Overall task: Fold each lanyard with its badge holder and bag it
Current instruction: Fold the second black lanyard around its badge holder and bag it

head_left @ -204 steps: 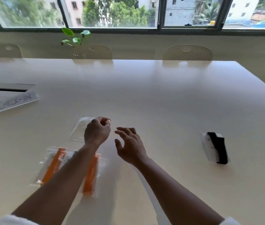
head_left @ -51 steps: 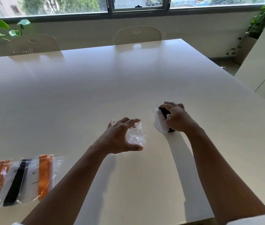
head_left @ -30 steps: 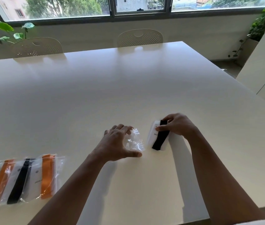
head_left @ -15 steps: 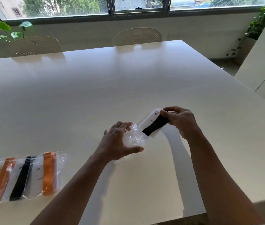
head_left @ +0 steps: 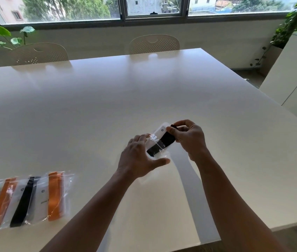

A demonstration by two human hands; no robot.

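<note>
A folded black lanyard [head_left: 167,138] lies against its white badge holder [head_left: 160,130], and my right hand [head_left: 189,137] pinches the pair at the upper end. The lower end sits partway inside a clear plastic bag [head_left: 159,151]. My left hand [head_left: 138,158] holds that bag at its mouth, thumb below and fingers above, just over the white table [head_left: 107,106]. Three bagged lanyards [head_left: 29,197], two orange and one black, lie side by side at the front left.
Two cream chairs [head_left: 154,43] stand at the table's far side under a window. A leafy plant [head_left: 9,36] is at the back left and a trailing plant [head_left: 289,24] beside a white cabinet [head_left: 293,79] on the right. The table's front edge runs near my right forearm.
My right hand picked the black lanyard and badge holder off the table, carried them left and slid their lower end into the bag that my left hand holds.
</note>
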